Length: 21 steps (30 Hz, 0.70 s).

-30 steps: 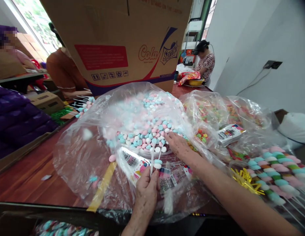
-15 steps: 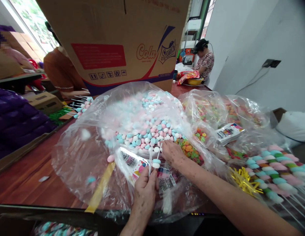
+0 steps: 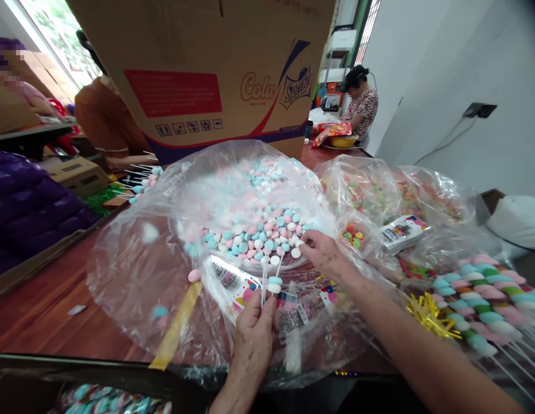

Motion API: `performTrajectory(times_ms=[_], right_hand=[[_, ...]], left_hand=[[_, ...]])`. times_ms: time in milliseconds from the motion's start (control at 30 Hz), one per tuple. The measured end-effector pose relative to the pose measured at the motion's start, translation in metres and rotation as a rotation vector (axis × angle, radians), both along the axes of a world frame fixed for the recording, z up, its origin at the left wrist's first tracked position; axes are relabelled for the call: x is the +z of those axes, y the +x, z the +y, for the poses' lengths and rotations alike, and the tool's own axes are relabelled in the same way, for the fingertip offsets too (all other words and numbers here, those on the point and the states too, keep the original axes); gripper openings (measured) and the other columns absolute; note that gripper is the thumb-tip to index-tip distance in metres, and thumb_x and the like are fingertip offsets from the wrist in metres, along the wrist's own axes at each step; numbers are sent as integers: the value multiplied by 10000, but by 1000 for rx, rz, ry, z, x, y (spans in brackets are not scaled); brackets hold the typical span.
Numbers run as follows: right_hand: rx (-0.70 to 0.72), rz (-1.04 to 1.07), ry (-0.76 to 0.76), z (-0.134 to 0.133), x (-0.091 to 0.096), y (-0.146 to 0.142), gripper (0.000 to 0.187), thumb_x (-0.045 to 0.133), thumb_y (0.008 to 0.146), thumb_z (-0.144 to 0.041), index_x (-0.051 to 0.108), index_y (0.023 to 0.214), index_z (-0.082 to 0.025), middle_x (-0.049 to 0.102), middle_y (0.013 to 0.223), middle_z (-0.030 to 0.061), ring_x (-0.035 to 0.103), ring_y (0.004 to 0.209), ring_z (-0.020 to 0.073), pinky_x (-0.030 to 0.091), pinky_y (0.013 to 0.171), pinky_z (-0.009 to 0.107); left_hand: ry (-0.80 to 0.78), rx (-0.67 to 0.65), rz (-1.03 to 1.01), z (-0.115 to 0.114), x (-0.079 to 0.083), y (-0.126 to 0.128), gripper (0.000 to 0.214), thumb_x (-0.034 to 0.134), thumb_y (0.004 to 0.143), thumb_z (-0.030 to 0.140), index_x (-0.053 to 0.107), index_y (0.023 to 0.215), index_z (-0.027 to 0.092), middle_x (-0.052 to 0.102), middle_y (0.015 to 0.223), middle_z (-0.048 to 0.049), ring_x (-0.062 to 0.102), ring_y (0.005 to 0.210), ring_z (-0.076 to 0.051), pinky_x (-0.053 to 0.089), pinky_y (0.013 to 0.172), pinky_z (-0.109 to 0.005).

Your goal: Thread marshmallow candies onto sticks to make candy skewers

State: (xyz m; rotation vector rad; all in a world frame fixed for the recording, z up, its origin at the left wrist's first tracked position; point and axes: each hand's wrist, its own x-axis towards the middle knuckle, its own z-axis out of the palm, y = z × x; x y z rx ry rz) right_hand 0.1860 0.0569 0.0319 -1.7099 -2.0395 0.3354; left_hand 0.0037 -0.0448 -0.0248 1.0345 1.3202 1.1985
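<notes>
My left hand [image 3: 255, 333] is closed around two thin white sticks [image 3: 264, 279] that point up and away from me; one carries a blue and a white marshmallow [image 3: 274, 284]. My right hand [image 3: 322, 250] pinches a white marshmallow [image 3: 296, 252] at the near edge of a heap of pink, blue and white marshmallows [image 3: 261, 233] lying in an open clear plastic bag [image 3: 138, 270]. Printed label cards [image 3: 245, 287] lie under the plastic just beyond my left hand.
A large cardboard box [image 3: 207, 75] stands behind the heap. Bags of coloured candy [image 3: 362, 195] and a stack of cards [image 3: 403, 230] lie to the right, finished marshmallow skewers [image 3: 487, 302] at far right. Other people sit at the back left [image 3: 107, 121] and back right [image 3: 362, 106].
My right hand drew back from the heap toward the sticks, then moved out again to the heap's edge and now pinches a white marshmallow. My left hand has stayed put with the sticks.
</notes>
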Motion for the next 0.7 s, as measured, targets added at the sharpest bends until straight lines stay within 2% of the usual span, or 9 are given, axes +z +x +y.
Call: performTrajectory(times_ms=[100, 233, 400, 533, 633, 700], right_hand=[[-48, 68, -36, 8, 0, 12, 204, 437, 856, -240, 618, 932, -183, 641, 737, -11, 579, 658, 143, 413, 580, 222], [-64, 79, -34, 11, -2, 12, 242, 443, 854, -251, 630, 1000, -203, 641, 741, -16, 549, 647, 141, 374, 578, 223], [-49, -24, -54, 11, 1, -1, 226, 454, 874, -207, 642, 995, -183, 678, 860, 53, 575, 741, 179, 396, 667, 261], [-10, -132, -66, 7, -2, -12, 224, 458, 879, -131, 656, 978, -164, 677, 1034, 135, 587, 948, 243, 415, 786, 306], [38, -160, -62, 0, -4, -18, 221, 473, 875, -110, 654, 987, -170, 667, 1087, 144, 566, 1037, 257, 410, 860, 321], [71, -148, -62, -3, -2, -19, 196, 495, 875, -135, 652, 984, -178, 672, 1067, 122, 577, 1010, 240, 411, 863, 311]], left_hand=[[-35, -27, -49, 0, 2, 0, 353, 593, 852, 548, 591, 817, 196, 438, 491, 83, 340, 398, -81, 254, 394, -198], [-63, -37, -46, 0, 5, 0, 374, 598, 840, 570, 589, 813, 198, 432, 483, 89, 295, 374, -69, 220, 377, -196], [-56, -31, -66, 0, 7, 1, 367, 606, 833, 565, 594, 815, 199, 429, 466, 90, 288, 362, -70, 213, 368, -199], [-50, -32, -54, 0, 5, 0, 354, 597, 846, 552, 591, 800, 201, 437, 476, 88, 299, 368, -71, 218, 372, -198], [-49, -36, -39, 0, 3, -1, 351, 595, 850, 546, 598, 799, 199, 450, 480, 81, 312, 371, -74, 221, 374, -200], [-44, -42, -26, 0, 2, -2, 344, 590, 856, 536, 606, 809, 196, 460, 485, 77, 318, 373, -76, 222, 375, -202]])
